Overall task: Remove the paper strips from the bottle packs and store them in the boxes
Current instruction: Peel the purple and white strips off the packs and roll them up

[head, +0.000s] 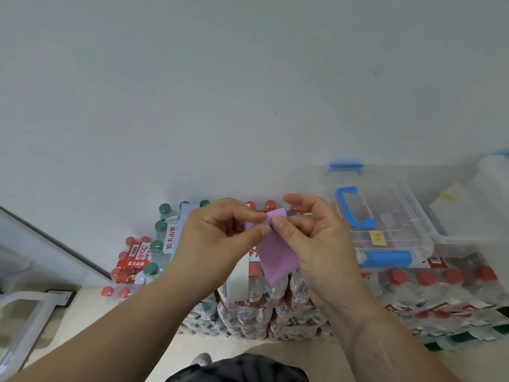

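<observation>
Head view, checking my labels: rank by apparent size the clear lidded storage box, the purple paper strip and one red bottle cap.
1. Clear lidded storage box
2. Purple paper strip, partly hidden by the fingers and nearer the camera
3. Red bottle cap

Open air above the bottle packs (275, 307), wall (248, 78) close behind. Right side's blocked by the latched clear box (385, 227) sitting on the packs, a second open box (473, 216) beside it. Bare floor (91, 312) lower left.
</observation>
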